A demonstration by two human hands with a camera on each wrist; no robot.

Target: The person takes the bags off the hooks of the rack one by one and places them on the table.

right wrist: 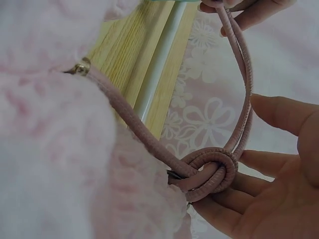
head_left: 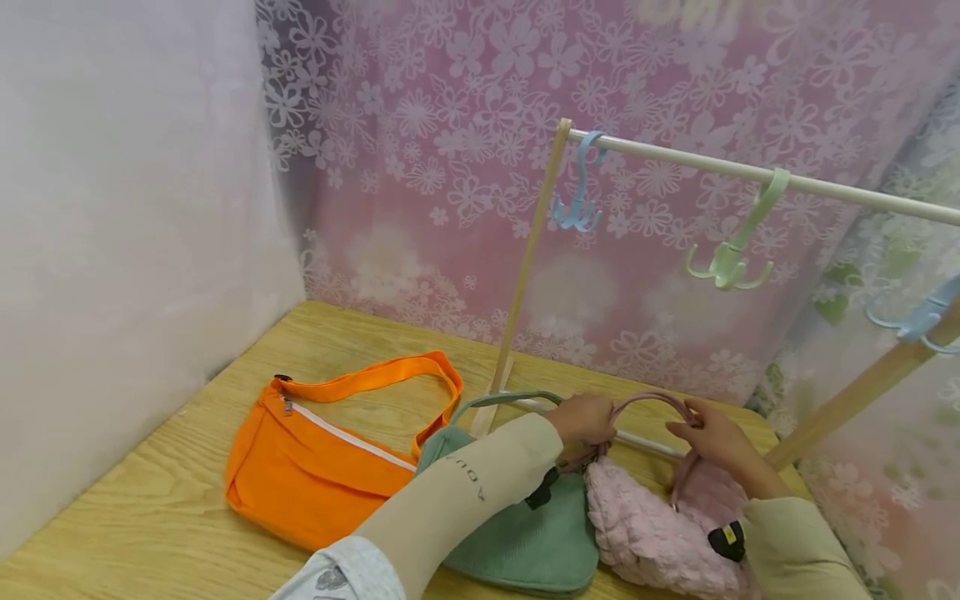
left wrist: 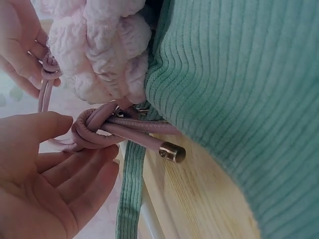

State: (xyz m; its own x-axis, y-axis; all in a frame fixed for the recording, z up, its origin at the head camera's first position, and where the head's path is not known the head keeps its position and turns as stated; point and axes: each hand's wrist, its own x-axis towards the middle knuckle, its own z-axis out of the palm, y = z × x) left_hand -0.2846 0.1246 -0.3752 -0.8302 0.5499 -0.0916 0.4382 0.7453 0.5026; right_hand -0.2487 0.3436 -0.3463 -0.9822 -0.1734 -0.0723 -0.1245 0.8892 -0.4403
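A pink quilted, puffy handbag (head_left: 637, 525) rests on the table with its knotted cord handle (head_left: 651, 395) raised in an arch. My left hand (head_left: 583, 418) pinches the handle near its left knot (left wrist: 94, 127), thumb on one side and fingers on the other. At the other knot (right wrist: 212, 169), the thumb and fingers of my right hand (head_left: 723, 437) hold the cord. Partly under my left forearm lies a green ribbed bag (head_left: 525, 542), its strap (head_left: 517, 395) behind my left hand. An orange shoulder bag (head_left: 315, 467) with a white zip lies to the left.
A rack with a white rail (head_left: 667, 154) and wooden legs (head_left: 528, 258) stands behind the bags. From the rail hang a blue hook (head_left: 577, 200), a green hook (head_left: 731, 258) and another blue hook (head_left: 918, 321). A flowered curtain (head_left: 420, 167) backs the wooden table (head_left: 135, 517).
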